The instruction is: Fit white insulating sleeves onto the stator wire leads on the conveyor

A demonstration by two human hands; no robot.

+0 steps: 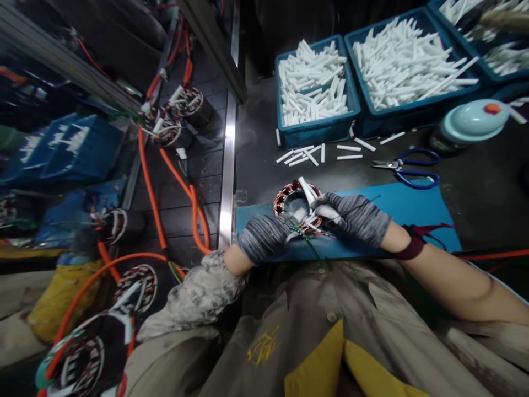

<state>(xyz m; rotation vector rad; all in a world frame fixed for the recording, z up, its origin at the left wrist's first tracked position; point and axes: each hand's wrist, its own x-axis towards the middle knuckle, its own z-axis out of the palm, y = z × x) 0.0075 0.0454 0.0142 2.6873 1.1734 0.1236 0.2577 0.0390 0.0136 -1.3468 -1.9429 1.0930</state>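
A motor stator (285,197) with copper windings and white sleeving lies on the blue mat (397,212) in front of me. At its near left side is my left hand (268,234) in a grey glove, its fingers closed around wires whose exact kind is hard to see. My right hand (351,215), gloved alike, pinches at the stator's right side among the lead wires (312,220). A white sleeve (306,190) stands up from the windings between the hands. A green wire (309,245) trails toward my body. Both sets of fingertips are partly hidden.
Behind the mat, blue bins (318,129) hold many white tubes, with several loose tubes (306,155) before them. Blue-handled scissors (407,166) and a light-blue-topped container (467,125) are at right. A metal rail (228,165) borders a conveyor with stators (194,107) and orange cables (151,176).
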